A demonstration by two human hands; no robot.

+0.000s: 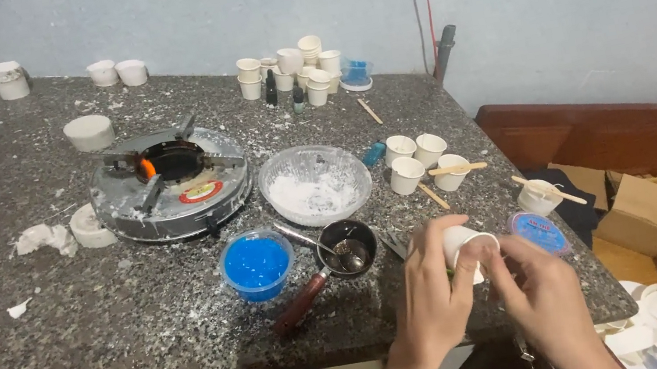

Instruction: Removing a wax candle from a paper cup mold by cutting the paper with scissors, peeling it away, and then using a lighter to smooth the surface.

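Both hands — left hand [432,283], right hand [543,295] — clasp white paper cup [465,243].

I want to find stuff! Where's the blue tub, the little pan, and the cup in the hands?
Blue tub [256,264], head view, on the blue filling.
Pan [348,245], head view, on its dark bowl.
Cup [461,241], head view, on its white side between both hands.

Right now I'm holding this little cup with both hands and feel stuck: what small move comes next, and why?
Probably set the small white paper cup upright on the granite table, near the small dark pan. Both the left hand and right hand are occupied with it, so neither can reach the pan's spoon.
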